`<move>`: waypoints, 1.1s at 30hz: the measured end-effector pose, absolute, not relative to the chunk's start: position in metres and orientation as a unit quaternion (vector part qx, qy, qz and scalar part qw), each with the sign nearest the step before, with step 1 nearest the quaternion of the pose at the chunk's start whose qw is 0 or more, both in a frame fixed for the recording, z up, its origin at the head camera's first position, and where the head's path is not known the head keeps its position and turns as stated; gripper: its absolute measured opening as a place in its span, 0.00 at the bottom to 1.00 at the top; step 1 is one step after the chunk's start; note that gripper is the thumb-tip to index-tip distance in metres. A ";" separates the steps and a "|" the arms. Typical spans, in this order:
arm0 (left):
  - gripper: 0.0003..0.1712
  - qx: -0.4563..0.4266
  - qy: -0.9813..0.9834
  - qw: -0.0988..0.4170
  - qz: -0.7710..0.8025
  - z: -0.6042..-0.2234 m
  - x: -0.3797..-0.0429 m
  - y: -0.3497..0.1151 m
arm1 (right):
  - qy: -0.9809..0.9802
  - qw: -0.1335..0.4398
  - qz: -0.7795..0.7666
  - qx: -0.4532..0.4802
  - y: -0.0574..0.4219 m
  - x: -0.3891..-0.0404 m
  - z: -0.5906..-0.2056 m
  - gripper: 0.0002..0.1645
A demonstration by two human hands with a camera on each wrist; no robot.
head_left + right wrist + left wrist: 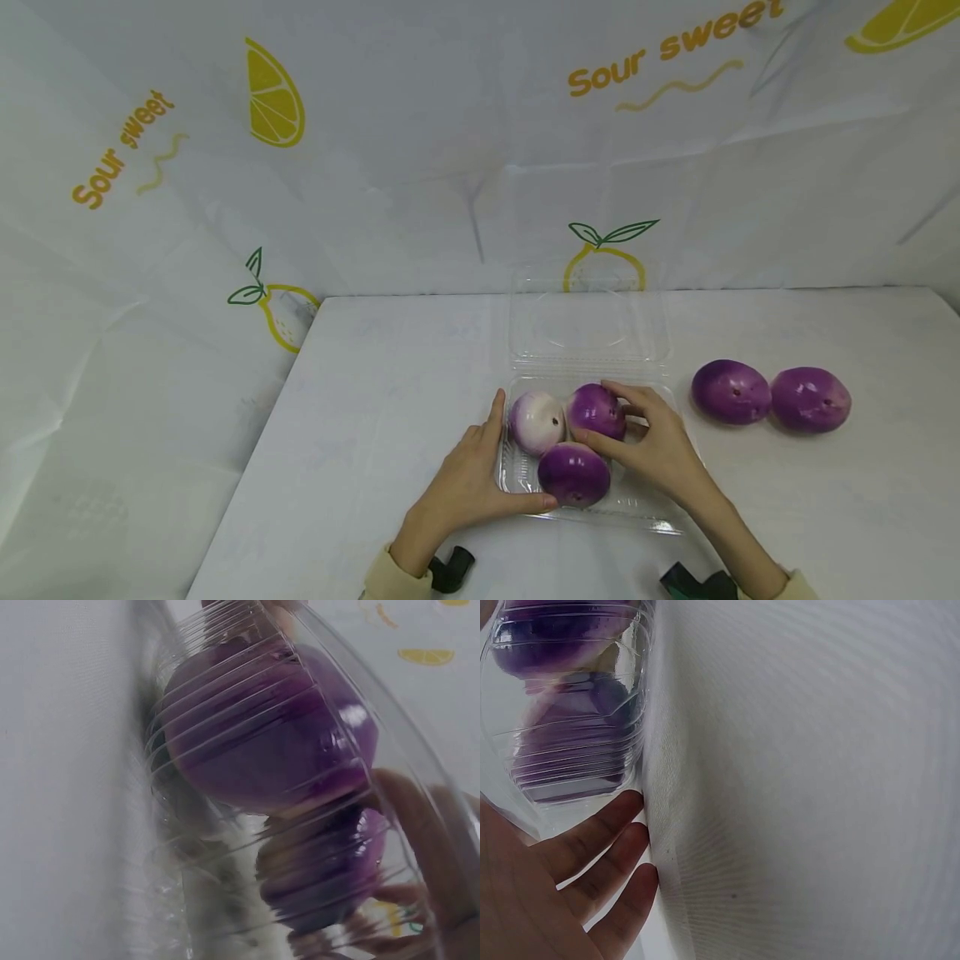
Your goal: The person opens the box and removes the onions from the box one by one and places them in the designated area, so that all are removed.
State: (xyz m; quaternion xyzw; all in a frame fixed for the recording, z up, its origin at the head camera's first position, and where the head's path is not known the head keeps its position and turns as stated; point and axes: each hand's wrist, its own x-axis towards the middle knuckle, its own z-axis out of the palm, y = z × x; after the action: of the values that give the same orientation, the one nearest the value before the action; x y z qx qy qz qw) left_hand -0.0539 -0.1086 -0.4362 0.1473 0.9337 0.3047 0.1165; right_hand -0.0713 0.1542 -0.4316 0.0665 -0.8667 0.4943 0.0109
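A clear plastic clamshell box (637,500) lies opened on the table, its lid leaning back. Inside sit a white-and-purple round fruit (536,422), a purple fruit (574,475) in front, and another purple fruit (595,408) at the back right. My right hand (652,437) pinches that back fruit between thumb and fingers. Along the box's left side, my left hand (472,479) is spread with straight fingers, the thumb at the front edge by the front fruit. The left wrist view shows those fingers (604,832) beside the ribbed wall.
Two more purple fruits, one on the left (731,392) and one on the right (811,400), lie side by side on the white table (360,400), to the right of the box. A white cloth with lemon prints (420,150) hangs behind the table.
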 end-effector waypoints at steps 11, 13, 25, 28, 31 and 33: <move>0.82 0.151 0.935 0.109 0.303 -0.435 -0.054 -0.108 | -0.858 0.082 0.499 0.091 0.155 -0.066 -0.427 0.46; 0.82 0.152 0.935 0.108 0.302 -0.435 -0.054 -0.108 | -0.862 0.098 0.488 0.096 0.156 -0.065 -0.427 0.46; 0.82 0.152 0.934 0.108 0.305 -0.434 -0.054 -0.108 | -0.865 0.156 0.457 0.135 0.160 -0.064 -0.419 0.49; 0.82 0.150 0.934 0.109 0.305 -0.435 -0.054 -0.108 | -0.863 0.167 0.454 0.145 0.162 -0.064 -0.416 0.49; 0.82 0.151 0.934 0.108 0.306 -0.435 -0.053 -0.108 | -0.863 0.176 0.450 0.149 0.164 -0.064 -0.413 0.49; 0.82 0.151 0.933 0.109 0.308 -0.435 -0.053 -0.108 | -0.863 0.181 0.447 0.149 0.166 -0.064 -0.411 0.50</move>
State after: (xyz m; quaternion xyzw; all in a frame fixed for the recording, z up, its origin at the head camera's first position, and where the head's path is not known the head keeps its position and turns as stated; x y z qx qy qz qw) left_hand -0.0535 -0.1079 -0.4350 0.1514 0.9331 0.3075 0.1089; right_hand -0.0638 0.1665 -0.4114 0.1493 -0.8635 0.4467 0.1805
